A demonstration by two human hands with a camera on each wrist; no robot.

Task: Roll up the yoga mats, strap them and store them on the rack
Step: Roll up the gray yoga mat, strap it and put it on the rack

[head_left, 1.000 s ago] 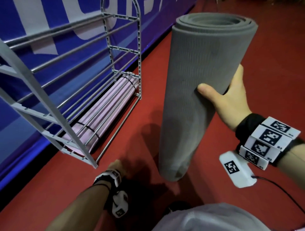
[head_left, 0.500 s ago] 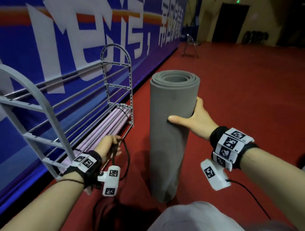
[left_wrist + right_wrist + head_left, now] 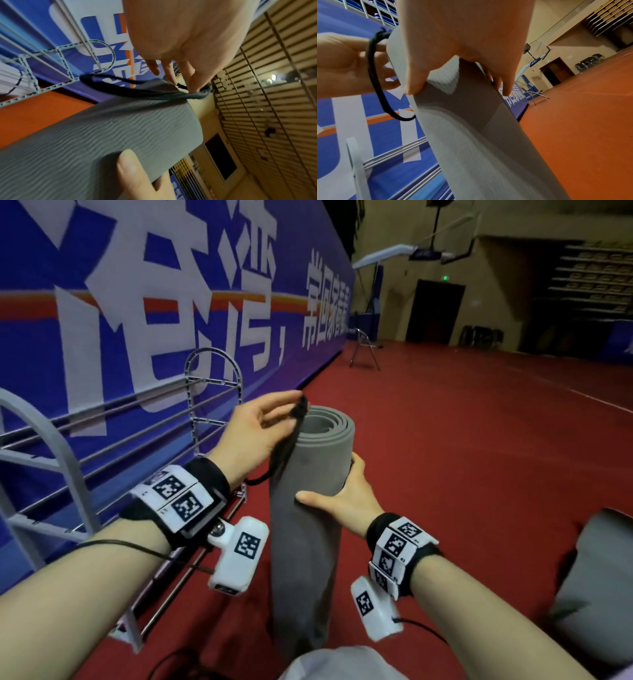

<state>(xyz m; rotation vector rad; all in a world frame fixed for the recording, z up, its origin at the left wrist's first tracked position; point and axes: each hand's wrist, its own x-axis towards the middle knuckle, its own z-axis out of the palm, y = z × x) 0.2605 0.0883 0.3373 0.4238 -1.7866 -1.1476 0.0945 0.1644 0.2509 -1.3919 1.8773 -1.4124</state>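
Observation:
A rolled grey yoga mat [image 3: 305,525] stands upright on the red floor in front of me. My right hand [image 3: 337,494] grips it around the upper part, thumb on the near side. My left hand [image 3: 260,429] pinches a black elastic strap [image 3: 291,426] at the mat's top rim; the strap loop hangs down the mat's left side. In the left wrist view the strap [image 3: 145,93] lies across the mat's end [image 3: 120,128] under my fingers [image 3: 171,75]. In the right wrist view the strap [image 3: 375,81] loops round my left hand beside the mat [image 3: 471,121].
A grey metal rack [image 3: 68,474] with long rails stands at the left against a blue banner wall [image 3: 137,302]. Another rolled grey mat [image 3: 596,587] lies at the right edge. A folding chair [image 3: 364,347] stands far off on the red floor [image 3: 479,440].
My left hand rose from near the rack with the black strap to the top of the grey mat. My right hand keeps its grip on the mat. The view tilted up.

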